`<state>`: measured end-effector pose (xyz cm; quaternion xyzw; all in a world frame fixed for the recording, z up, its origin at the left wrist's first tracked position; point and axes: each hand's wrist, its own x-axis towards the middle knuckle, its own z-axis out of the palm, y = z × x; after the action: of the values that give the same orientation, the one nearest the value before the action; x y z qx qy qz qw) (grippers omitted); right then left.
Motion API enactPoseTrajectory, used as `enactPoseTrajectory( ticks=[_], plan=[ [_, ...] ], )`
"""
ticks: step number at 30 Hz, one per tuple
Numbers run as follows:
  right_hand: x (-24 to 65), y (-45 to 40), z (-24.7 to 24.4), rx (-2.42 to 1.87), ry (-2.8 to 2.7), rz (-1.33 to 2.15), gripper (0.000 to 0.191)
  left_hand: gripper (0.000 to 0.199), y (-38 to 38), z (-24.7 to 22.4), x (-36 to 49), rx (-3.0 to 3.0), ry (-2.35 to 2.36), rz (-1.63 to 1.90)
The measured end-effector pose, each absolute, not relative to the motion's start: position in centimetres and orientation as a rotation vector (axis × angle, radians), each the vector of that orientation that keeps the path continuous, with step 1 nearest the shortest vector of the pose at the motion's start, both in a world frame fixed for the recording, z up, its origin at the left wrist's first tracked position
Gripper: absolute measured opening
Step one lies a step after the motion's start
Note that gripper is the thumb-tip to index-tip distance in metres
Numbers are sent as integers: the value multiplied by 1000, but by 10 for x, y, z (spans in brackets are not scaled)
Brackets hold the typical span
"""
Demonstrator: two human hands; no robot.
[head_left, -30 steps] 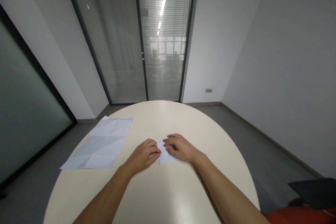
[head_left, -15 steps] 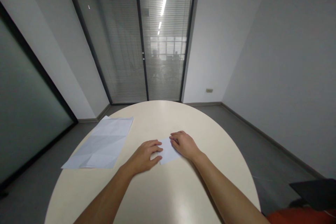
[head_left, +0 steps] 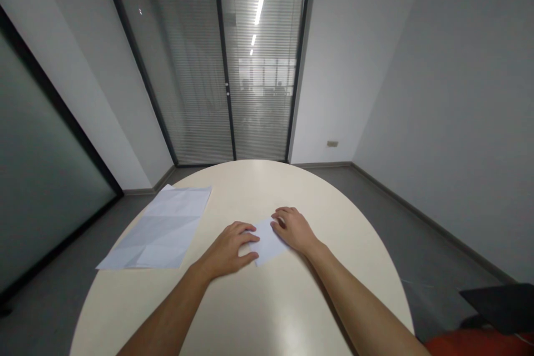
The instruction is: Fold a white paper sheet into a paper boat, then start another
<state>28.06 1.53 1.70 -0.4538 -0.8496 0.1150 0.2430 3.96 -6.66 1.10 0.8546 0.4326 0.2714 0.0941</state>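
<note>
A small white piece of paper [head_left: 268,242] lies flat near the middle of the round cream table [head_left: 250,178]. My left hand [head_left: 232,246] rests at its left edge, palm down with the fingers apart, fingertips on the paper. On the paper's upper right edge lies my right hand [head_left: 293,229], palm down; its fingers are bent and partly spread, touching the paper. Neither hand is closed round anything. Larger creased white sheets [head_left: 162,228] lie at the left side of the table.
Beyond the table stands a glass partition with blinds [head_left: 262,122]. A dark object [head_left: 500,303] and something red [head_left: 475,343] are at the lower right, beside the table. A wall socket [head_left: 332,144] sits low on the far wall.
The small paper has turned slightly under my hands, its lower corner now a little nearer to me. Both hands have barely shifted.
</note>
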Motion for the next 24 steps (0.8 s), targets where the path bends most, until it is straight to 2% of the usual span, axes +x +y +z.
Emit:
enactPoseTrajectory(
  ticks=[6, 13, 21, 24],
  plan=[
    [278, 18, 12, -1249, -2236, 414, 21, 32, -66, 10, 39, 2533, 1290, 791],
    [272, 22, 6, -1126, -1905, 828, 24, 37, -69, 9, 41, 2479, 1296, 833],
    [268, 22, 6, -996, -1789, 1031, 33, 42, -68, 7, 42, 2454, 1333, 854],
    [266, 19, 9, -963, -1781, 1041, 34, 32, -66, 6, 42, 2406, 1350, 869]
  ],
)
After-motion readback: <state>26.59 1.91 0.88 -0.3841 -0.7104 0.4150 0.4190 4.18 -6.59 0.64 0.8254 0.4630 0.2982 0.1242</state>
